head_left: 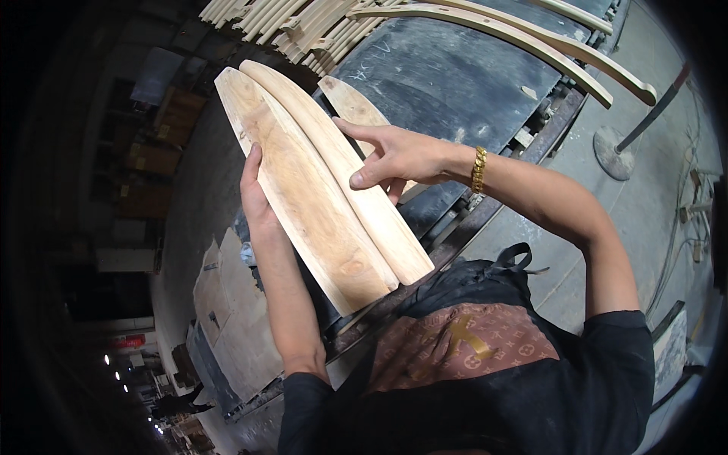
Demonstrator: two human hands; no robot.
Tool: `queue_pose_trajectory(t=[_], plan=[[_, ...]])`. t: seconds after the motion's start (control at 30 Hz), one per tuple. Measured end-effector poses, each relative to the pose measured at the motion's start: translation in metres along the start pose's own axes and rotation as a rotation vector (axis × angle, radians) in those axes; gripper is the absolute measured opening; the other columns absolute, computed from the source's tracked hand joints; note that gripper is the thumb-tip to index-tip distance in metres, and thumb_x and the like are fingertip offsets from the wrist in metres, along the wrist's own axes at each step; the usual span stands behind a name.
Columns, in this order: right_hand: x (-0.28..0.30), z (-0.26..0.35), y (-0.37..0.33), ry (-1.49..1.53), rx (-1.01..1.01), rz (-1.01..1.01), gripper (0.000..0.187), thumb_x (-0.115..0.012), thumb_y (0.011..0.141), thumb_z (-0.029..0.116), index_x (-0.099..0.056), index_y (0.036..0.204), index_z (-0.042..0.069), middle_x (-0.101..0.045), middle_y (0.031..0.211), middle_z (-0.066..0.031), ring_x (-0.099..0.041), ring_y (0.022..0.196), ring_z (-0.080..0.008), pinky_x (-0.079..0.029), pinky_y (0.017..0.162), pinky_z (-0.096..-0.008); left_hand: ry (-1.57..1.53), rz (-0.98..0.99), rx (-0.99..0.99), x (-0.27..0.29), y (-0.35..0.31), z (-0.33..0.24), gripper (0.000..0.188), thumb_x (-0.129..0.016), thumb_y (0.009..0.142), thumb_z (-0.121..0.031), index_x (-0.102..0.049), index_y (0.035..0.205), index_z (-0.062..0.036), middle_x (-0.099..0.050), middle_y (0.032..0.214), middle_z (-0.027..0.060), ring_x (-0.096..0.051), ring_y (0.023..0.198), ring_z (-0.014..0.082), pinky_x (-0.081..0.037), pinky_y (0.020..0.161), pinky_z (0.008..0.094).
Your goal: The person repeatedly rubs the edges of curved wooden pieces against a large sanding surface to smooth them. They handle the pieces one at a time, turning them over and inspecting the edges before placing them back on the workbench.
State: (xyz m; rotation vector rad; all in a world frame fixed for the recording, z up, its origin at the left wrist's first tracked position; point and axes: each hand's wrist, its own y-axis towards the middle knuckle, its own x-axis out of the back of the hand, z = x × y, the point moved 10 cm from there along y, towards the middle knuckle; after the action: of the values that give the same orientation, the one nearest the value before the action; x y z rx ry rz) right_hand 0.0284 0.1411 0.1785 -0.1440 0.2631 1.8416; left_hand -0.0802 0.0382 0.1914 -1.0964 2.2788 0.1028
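Note:
Two long, pale wooden boards with tapered ends are held side by side in front of me, tilted up above the bench. The wider left board [303, 189] shows brown grain, and the narrower right board [345, 167] lies along its edge. My left hand [258, 189] grips the left board's outer edge, its thumb on the face and its other fingers hidden behind. My right hand [387, 155] grips the right board, thumb on its face and fingers at its outer edge. Behind my right hand, another tapered board [355, 106] rests on the bench.
The dark-topped bench [447, 76] has a metal edge rail. Long curved wooden pieces [516, 42] lie across its far end, beside stacked wooden slats [303, 34]. A post on a round base [613, 152] stands on the floor at right. Flat sheets [235, 318] lie at lower left.

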Motion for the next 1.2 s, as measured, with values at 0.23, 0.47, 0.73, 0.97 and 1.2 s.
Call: queue_pose_trajectory(t=[0.23, 0.47, 0.73, 0.97, 1.2], plan=[[-0.003, 0.000, -0.001, -0.013, -0.055, -0.016, 0.094, -0.067, 0.078, 0.019, 0.001, 0.141, 0.009, -0.055, 0.067, -0.0023, -0.054, 0.053, -0.0054, -0.051, 0.046, -0.0193, -0.030, -0.009, -0.018, 0.004, -0.003, -0.001, 0.047, -0.043, 0.090, -0.029, -0.040, 0.125, 0.0026, -0.054, 0.115, 0.0205, -0.057, 0.102, 0.0305, -0.045, 0.090, 0.0400], [-0.001, -0.006, 0.002, -0.022, -0.058, -0.011, 0.093, -0.066, 0.079, 0.020, 0.002, 0.141, 0.010, -0.058, 0.069, -0.0046, -0.058, 0.056, -0.0071, -0.052, 0.047, -0.0196, -0.045, 0.024, -0.025, 0.008, 0.000, 0.000, 0.047, -0.044, 0.089, -0.028, -0.039, 0.126, 0.0018, -0.054, 0.116, 0.0201, -0.057, 0.102, 0.0301, -0.045, 0.090, 0.0408], [-0.005, -0.002, 0.000, 0.030, -0.043, 0.018, 0.092, -0.064, 0.080, 0.018, 0.004, 0.141, 0.011, -0.060, 0.071, -0.0060, -0.059, 0.057, -0.0080, -0.053, 0.047, -0.0202, -0.025, 0.014, -0.027, 0.010, -0.001, 0.002, 0.048, -0.044, 0.089, -0.028, -0.039, 0.126, 0.0015, -0.053, 0.118, 0.0195, -0.056, 0.104, 0.0302, -0.044, 0.091, 0.0404], [-0.005, -0.007, 0.003, 0.014, -0.058, 0.009, 0.091, -0.065, 0.079, 0.017, 0.002, 0.141, 0.010, -0.058, 0.074, -0.0054, -0.058, 0.057, -0.0079, -0.053, 0.047, -0.0198, -0.025, -0.037, -0.031, 0.014, -0.003, 0.003, 0.047, -0.042, 0.090, -0.028, -0.040, 0.125, 0.0020, -0.053, 0.117, 0.0201, -0.056, 0.104, 0.0305, -0.043, 0.092, 0.0405], [-0.006, -0.012, 0.005, -0.004, -0.067, 0.014, 0.092, -0.066, 0.078, 0.018, 0.001, 0.141, 0.009, -0.056, 0.074, -0.0040, -0.057, 0.057, -0.0070, -0.053, 0.047, -0.0193, -0.016, -0.001, -0.037, 0.018, -0.005, 0.001, 0.047, -0.042, 0.090, -0.029, -0.041, 0.124, 0.0028, -0.054, 0.116, 0.0203, -0.056, 0.103, 0.0302, -0.044, 0.091, 0.0401]])
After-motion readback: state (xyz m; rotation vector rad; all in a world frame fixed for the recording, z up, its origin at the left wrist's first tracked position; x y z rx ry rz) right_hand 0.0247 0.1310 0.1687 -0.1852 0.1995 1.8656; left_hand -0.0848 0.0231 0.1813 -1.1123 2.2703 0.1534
